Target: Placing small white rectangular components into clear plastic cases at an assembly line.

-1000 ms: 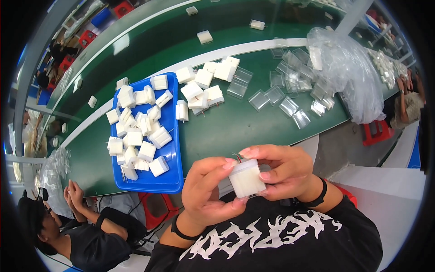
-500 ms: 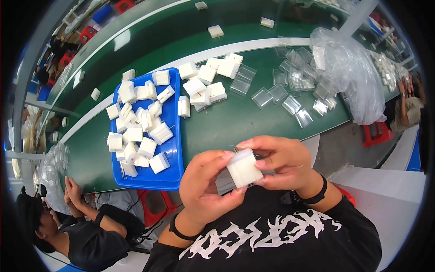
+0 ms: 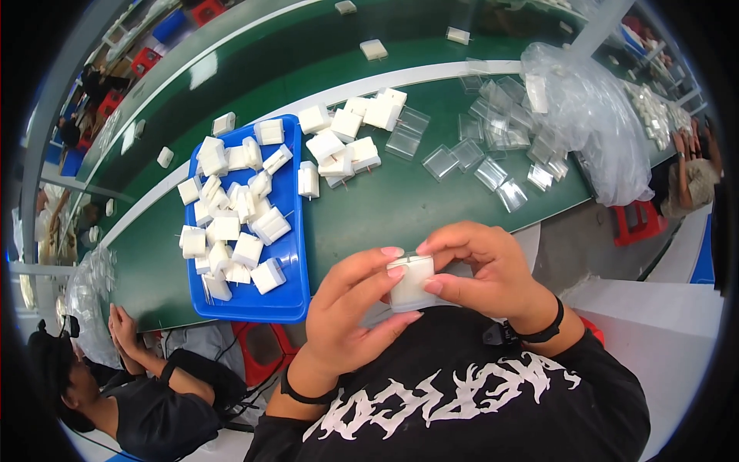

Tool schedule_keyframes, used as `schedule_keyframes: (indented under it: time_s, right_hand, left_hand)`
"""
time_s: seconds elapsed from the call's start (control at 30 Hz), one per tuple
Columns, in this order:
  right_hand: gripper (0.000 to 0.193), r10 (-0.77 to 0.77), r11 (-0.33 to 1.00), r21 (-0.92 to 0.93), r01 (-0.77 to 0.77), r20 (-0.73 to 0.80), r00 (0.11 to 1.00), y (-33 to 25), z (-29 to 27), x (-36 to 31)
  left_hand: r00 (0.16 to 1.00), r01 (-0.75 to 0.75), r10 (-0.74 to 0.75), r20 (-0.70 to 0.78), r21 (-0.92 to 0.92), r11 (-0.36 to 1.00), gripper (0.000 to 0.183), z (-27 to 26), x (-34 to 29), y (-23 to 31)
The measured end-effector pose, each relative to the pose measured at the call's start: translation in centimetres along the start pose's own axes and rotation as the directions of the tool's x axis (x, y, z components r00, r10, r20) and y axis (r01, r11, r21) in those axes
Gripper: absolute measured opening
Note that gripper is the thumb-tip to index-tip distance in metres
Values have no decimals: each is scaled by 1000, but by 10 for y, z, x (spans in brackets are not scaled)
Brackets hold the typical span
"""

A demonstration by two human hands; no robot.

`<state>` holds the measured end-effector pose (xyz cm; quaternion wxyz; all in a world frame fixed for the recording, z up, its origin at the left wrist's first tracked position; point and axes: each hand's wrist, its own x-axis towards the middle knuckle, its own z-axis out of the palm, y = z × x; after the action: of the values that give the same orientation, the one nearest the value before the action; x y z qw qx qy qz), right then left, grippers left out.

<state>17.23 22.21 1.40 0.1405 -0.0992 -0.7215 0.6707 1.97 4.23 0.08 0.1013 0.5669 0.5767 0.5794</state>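
Observation:
Close in front of my chest, both hands hold one white block (image 3: 412, 286) with a clear plastic cover over part of it. My left hand (image 3: 345, 308) grips its left side, fingers at the top and thumb at the lower edge. Thumb and fingertips of my right hand (image 3: 493, 276) pinch its upper right side. To the left, a blue tray (image 3: 302, 239) carries many similar blocks (image 3: 224, 225), some with thin wires sticking out. More white blocks (image 3: 326, 144) are bunched on the green table just right of the tray.
Clear plastic covers (image 3: 441, 163) lie scattered on the green table (image 3: 362, 219) beside a large clear bag (image 3: 593, 115). Beyond a pale rail, a few blocks (image 3: 374, 50) rest on a green belt. A co-worker (image 3: 146, 400) sits at lower left, near a red stool (image 3: 258, 354).
The block has been turned in my hands, its clear-covered end now toward me. My right thumb has shifted onto its side. The tray and table items look unmoved apart from a slight view shift.

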Motion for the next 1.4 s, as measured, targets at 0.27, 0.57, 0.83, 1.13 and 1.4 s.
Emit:
schedule_keyframes:
  time_s: [0.27, 0.57, 0.83, 1.13, 1.4]
  right_hand:
    - [57, 65, 953, 278, -120, 198, 978, 4, -4, 1]
    - [56, 226, 859, 429, -280, 175, 958, 10, 5, 3]
    - [87, 311, 857, 466, -219, -130, 941, -1, -76, 96]
    - [51, 504, 859, -32, -511, -124, 855, -6, -110, 133]
    - [53, 28, 422, -894, 150, 179, 983, -2, -86, 106]
  left_hand:
    - [964, 237, -267, 6, -478, 846, 60, 8, -9, -1]
    - [950, 292, -308, 53, -503, 813, 68, 12, -19, -16]
    - [889, 453, -458, 20, -189, 871, 75, 21, -30, -26]
    - [839, 541, -519, 163, -351, 764, 50, 14, -40, -48]
    - [820, 572, -524, 231, -320, 755, 45, 8, -28, -52]
